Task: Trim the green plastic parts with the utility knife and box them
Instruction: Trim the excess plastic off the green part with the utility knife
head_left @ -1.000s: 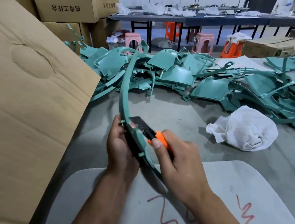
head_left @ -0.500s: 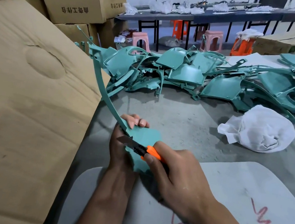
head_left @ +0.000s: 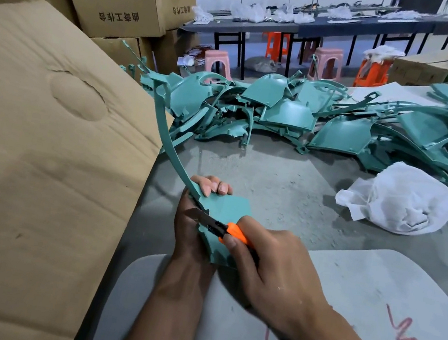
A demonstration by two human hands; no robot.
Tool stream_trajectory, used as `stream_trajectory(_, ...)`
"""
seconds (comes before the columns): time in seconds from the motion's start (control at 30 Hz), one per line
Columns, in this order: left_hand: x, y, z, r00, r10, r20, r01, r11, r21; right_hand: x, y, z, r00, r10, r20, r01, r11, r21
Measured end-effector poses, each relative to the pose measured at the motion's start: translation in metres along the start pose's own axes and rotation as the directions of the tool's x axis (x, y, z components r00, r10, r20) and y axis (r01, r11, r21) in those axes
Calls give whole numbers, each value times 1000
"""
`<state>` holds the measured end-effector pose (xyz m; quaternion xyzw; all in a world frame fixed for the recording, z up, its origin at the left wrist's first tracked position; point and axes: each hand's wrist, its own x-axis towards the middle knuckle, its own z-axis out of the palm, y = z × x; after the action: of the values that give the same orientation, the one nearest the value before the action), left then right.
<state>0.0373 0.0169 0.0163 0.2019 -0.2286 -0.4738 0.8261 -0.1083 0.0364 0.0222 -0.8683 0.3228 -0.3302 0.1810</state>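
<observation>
Judged from the layout, the job was far from finished. A large heap of green moulded plastic parts [head_left: 299, 120] lay untrimmed across the far side of the grey tabletop [head_left: 272, 190], spreading toward its far right corner, and none of them could be seen boxed. The big brown cardboard box flap [head_left: 41, 154] leaned in over the table's left edge, its inside hidden, so how many pieces had gone in could not be told.

One piece was under the blade: a green plastic part with a flat panel and a long curved arm [head_left: 224, 214], held above the near edge of the tabletop, over a pale grey board marked with red scribble [head_left: 370, 313]. Its arm swept up and left toward the flap.

The left hand [head_left: 193, 224] gripped the panel from behind, fingers curled over its top edge with the tips showing in front. The right hand [head_left: 269, 266] was closed round the orange-handled utility knife [head_left: 224, 229], thumb on the handle, the extended blade pointing left and lying against the panel's left edge, close to the left hand.

A crumpled white cloth [head_left: 398, 199] sat near the right edge, apart from the work.
</observation>
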Motion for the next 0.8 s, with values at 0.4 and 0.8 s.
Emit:
stream_trajectory(0.4,-3,-2,2,997,-72,-35,71,997,-33,0,7,-3,999,10,-44,-10,1000,1)
stream_trajectory(0.8,-9,-11,10,964,-238,-116,230,970,-81,2,13,-3,999,-32,-25,33,999,21)
